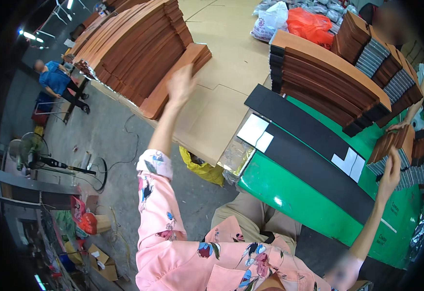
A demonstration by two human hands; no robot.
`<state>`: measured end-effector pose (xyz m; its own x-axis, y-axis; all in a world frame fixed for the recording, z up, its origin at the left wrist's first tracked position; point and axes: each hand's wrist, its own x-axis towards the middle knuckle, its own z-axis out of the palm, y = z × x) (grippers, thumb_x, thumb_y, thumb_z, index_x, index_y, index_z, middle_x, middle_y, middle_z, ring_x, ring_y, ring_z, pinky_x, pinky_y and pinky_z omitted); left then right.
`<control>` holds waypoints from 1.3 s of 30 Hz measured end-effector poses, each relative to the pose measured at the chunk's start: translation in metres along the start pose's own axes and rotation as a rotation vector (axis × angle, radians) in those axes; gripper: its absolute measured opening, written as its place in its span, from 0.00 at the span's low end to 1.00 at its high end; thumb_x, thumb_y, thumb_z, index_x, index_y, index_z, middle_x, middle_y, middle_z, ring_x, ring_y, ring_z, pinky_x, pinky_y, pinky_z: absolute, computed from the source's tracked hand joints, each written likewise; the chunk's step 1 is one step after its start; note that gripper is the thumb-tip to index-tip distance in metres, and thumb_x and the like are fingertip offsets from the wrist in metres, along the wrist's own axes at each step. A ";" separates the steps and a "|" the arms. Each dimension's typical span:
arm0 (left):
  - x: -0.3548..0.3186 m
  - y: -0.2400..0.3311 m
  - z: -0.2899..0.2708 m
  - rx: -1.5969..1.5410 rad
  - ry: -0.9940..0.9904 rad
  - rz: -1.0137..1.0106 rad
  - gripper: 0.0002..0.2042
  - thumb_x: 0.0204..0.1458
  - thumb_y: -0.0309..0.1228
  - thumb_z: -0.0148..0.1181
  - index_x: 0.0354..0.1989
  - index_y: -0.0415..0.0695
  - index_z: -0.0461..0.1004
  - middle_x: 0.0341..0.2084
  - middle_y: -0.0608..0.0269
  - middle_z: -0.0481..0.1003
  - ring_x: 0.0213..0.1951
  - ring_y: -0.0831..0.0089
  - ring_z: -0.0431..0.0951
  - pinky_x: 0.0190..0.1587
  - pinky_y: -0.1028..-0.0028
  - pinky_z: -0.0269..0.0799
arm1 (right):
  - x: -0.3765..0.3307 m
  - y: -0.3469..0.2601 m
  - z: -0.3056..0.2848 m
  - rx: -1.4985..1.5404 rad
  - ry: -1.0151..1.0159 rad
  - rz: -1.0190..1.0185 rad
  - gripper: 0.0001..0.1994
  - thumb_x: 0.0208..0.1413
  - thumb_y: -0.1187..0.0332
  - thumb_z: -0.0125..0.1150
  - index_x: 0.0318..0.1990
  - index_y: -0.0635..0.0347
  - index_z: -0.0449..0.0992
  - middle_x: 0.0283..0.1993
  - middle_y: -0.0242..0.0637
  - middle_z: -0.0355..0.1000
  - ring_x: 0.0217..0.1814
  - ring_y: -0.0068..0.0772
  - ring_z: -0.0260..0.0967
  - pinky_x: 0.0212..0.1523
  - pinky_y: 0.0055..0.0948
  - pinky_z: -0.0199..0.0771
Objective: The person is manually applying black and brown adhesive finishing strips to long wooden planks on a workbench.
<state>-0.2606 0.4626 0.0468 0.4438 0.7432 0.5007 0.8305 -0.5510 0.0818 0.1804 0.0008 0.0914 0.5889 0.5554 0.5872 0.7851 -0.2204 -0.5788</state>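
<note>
My left hand (pixel 181 88) reaches over the lowest brown board (pixel 159 99) beside the tall stack of brown curved boards (pixel 134 53) at the left. Its fingers are blurred, and whether they touch the board I cannot tell. On the right, my right hand (pixel 391 175) has its fingers stretched out, next to a short stack of brown pieces with grey edges (pixel 387 151). Between my hands two black flat strips (pixel 299 121) lie side by side on the green tabletop (pixel 275 186). White patches (pixel 255 132) sit at the ends of the lower strip.
Behind the strips stands a stack of brown boards with black ends (pixel 328 77). Another person's hand (pixel 400 127) is near the right-hand stacks. Cardboard (pixel 212 116) covers the table's left part. Red (pixel 309 26) and white plastic bags (pixel 271 22) lie at the back. A fan (pixel 51 160) stands left.
</note>
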 end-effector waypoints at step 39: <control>-0.264 0.220 -0.106 -1.091 -0.011 -0.053 0.26 0.47 0.27 0.61 0.57 0.39 0.63 0.55 0.49 0.63 0.57 0.55 0.64 0.59 0.64 0.59 | -0.136 -0.114 0.035 0.615 -0.816 0.130 0.27 0.46 0.73 0.54 0.58 0.65 0.64 0.52 0.42 0.64 0.45 0.36 0.68 0.50 0.32 0.67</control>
<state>-0.2311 0.1050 0.0240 0.4242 0.7761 0.4666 0.1058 -0.5542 0.8256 0.0041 -0.0211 0.0576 0.1722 0.9826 0.0694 0.3557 0.0037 -0.9346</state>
